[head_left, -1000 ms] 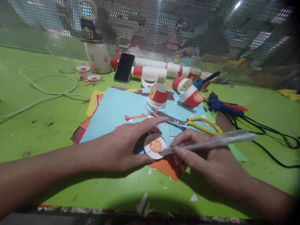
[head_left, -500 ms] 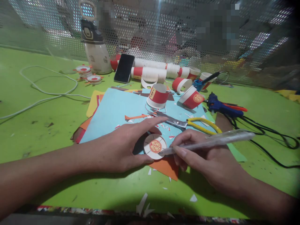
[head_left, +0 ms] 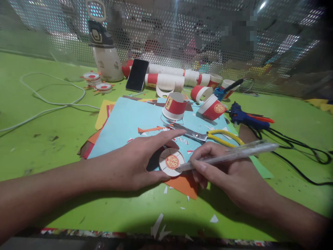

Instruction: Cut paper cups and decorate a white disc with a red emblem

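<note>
A small round white paper disc (head_left: 166, 169) carries a red and gold emblem at its middle and dark lines running out to its rim. My left hand (head_left: 130, 161) grips it by the edge, thumb on the near side and fingers beyond. In my right hand (head_left: 221, 170) is a clear-barrelled pen (head_left: 241, 151), its tip on the disc beside the emblem. Scissors with yellow handles (head_left: 197, 134) lie on the light blue paper (head_left: 117, 128) just past both hands, among orange strips and small paper scraps.
Cut red and white paper cups (head_left: 174, 106) stand and lie behind the scissors. A blue glue gun (head_left: 246, 118) with a black cord lies at the right. Farther back are a phone (head_left: 137, 74), stacked cups (head_left: 170, 82) and a large bottle (head_left: 106, 62). A white cable (head_left: 52, 104) loops at the left.
The back end of the pen has dipped slightly to the left as my right hand shifts a little. The pen tip stays on the disc, and my left hand keeps its grip.
</note>
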The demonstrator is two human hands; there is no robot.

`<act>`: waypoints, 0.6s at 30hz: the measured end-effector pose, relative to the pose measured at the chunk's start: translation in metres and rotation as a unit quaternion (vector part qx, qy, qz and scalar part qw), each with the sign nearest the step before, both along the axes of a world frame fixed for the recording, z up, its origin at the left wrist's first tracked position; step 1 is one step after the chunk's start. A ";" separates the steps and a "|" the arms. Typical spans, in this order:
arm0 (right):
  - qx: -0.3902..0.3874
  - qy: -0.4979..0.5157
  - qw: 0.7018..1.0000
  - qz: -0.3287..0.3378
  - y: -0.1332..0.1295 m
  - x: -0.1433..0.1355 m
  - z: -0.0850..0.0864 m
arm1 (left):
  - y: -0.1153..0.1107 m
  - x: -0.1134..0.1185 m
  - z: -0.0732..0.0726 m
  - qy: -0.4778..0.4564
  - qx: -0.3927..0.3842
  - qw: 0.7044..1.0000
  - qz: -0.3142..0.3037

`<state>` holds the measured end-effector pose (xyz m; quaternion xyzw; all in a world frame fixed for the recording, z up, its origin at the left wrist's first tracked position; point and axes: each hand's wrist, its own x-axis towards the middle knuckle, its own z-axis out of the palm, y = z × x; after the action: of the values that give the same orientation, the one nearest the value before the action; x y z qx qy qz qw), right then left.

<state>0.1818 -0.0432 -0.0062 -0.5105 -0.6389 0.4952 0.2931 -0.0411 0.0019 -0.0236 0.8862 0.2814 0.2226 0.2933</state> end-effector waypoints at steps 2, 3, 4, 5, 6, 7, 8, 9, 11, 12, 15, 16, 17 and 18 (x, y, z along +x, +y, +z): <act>0.000 -0.001 1.000 0.001 0.000 0.000 0.000 | 0.000 0.000 0.000 -0.003 0.003 1.000 -0.002; -0.001 -0.002 1.000 0.001 -0.001 0.000 0.000 | 0.000 0.000 0.001 -0.003 0.005 1.000 -0.003; -0.002 -0.003 1.000 0.000 -0.001 0.001 0.000 | 0.000 0.000 0.001 -0.003 0.006 1.000 -0.003; -0.005 -0.004 1.000 -0.001 -0.001 0.001 0.000 | 0.000 0.000 0.001 -0.004 0.007 1.000 -0.002; -0.007 -0.005 1.000 -0.003 -0.002 0.001 0.000 | 0.000 0.000 0.001 -0.006 0.009 1.000 -0.002; -0.009 -0.005 1.000 -0.004 -0.002 0.000 0.000 | 0.000 0.000 0.001 -0.008 0.011 1.000 -0.003; -0.010 -0.006 1.000 -0.005 -0.002 0.000 0.001 | 0.000 -0.001 0.001 -0.009 0.013 1.000 -0.005; -0.010 -0.007 1.000 -0.005 -0.002 0.000 0.001 | -0.001 -0.001 0.000 -0.009 0.016 1.000 -0.006; -0.009 -0.012 1.000 -0.005 -0.002 -0.001 0.002 | -0.001 -0.001 0.000 -0.006 0.023 1.000 -0.002; -0.008 -0.016 1.000 -0.005 -0.002 -0.001 0.002 | -0.002 -0.001 0.000 -0.005 0.025 1.000 0.001; -0.001 -0.031 0.999 -0.007 -0.002 0.000 0.002 | -0.002 -0.001 -0.001 -0.009 0.028 1.000 0.003; 0.000 -0.033 0.999 -0.007 -0.002 0.000 0.002 | -0.003 -0.001 -0.001 -0.010 0.028 1.000 0.002; 0.000 -0.032 0.999 -0.005 -0.002 0.001 0.002 | -0.003 -0.001 -0.001 -0.010 0.029 1.000 0.003; -0.001 -0.030 1.000 -0.003 -0.002 0.001 0.002 | -0.003 0.000 -0.001 -0.009 0.031 0.999 0.003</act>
<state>0.1827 -0.0453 -0.0045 -0.5272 -0.6457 0.4792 0.2747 -0.0416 -0.0009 -0.0242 0.8917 0.2745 0.2404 0.2679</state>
